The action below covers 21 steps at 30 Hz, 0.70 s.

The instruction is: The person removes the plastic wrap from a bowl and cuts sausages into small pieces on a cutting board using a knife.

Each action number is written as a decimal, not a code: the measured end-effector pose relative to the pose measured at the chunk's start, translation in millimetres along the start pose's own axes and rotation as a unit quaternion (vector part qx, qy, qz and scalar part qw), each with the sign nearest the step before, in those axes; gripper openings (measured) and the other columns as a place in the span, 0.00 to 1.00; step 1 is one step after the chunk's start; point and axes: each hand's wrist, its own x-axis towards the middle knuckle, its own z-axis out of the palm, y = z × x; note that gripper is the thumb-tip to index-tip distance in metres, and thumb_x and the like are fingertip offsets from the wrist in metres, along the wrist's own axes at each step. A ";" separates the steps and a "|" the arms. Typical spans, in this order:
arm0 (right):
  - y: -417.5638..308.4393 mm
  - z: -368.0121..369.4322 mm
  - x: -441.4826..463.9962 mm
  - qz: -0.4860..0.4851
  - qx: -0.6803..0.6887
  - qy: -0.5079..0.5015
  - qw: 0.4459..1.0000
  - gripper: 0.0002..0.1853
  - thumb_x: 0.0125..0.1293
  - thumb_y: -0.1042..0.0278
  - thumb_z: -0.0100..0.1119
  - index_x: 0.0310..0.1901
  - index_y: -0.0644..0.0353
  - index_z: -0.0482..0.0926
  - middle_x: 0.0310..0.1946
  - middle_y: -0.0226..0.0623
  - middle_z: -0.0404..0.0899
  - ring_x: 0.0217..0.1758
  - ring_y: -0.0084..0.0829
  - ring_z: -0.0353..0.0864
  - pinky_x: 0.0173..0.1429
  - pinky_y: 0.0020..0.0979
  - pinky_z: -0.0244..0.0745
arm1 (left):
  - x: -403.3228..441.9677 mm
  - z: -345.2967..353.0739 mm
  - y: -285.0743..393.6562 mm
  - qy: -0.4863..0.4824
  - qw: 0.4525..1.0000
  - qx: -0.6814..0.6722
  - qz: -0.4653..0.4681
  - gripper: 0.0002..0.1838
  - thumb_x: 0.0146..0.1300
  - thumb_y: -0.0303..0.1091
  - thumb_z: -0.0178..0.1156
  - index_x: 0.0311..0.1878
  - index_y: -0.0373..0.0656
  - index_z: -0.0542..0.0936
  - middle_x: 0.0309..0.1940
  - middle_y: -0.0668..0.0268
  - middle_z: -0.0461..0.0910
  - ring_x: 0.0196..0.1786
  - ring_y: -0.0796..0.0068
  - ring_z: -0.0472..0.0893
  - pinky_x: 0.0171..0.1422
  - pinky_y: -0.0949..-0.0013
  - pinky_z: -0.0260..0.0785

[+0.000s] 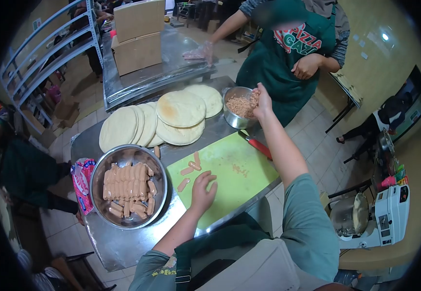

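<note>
Over the rim of a steel pot (240, 107) filled with chopped sausage, my right hand (263, 101) is closed around a clump of chopped sausage. My left hand (203, 191) rests with fingers apart on the green cutting board (225, 194), holding nothing. Several sausage pieces (187, 170) lie just beyond and left of it. Small chopped bits (240, 169) are scattered on the board's right part. A red-handled knife (260, 147) lies at the board's far right edge. On the left, a large steel bowl (159, 194) holds many sausages (128, 182).
Round flatbreads (181, 109) are piled at the table's far side. A pink package (82, 182) lies left of the bowl. A person in a green apron (273, 68) stands across the table, one gloved hand on another table with cardboard boxes (137, 53). A mixer (389, 213) stands right.
</note>
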 end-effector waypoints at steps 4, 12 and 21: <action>-3.7 2.2 22.8 -0.124 -0.090 -0.008 0.988 0.24 0.70 0.48 0.41 0.24 0.58 0.74 0.21 0.35 0.74 0.26 0.30 0.74 0.35 0.29 0.68 | 0.0 0.2 -2.0 0.001 1.000 -0.008 0.013 0.11 0.53 0.29 0.60 0.41 0.40 0.78 0.49 0.53 0.75 0.53 0.54 0.74 0.57 0.60 0.66; 2.3 7.1 44.8 -0.291 -0.221 -0.027 0.931 0.07 0.65 0.72 0.51 0.40 0.66 0.74 0.27 0.37 0.77 0.30 0.23 0.77 0.32 0.24 0.73 | -0.9 -2.7 0.4 -0.010 1.000 0.013 0.025 0.13 0.52 0.26 0.61 0.42 0.41 0.77 0.49 0.55 0.75 0.53 0.55 0.73 0.57 0.60 0.65; 8.8 14.3 32.4 -0.245 -0.624 -0.095 0.736 0.09 0.60 0.64 0.56 0.31 0.60 0.79 0.31 0.41 0.81 0.35 0.38 0.80 0.41 0.34 0.71 | -1.8 -5.3 5.4 -0.022 1.000 0.009 0.001 0.12 0.53 0.28 0.61 0.43 0.41 0.78 0.50 0.54 0.74 0.54 0.54 0.73 0.58 0.59 0.65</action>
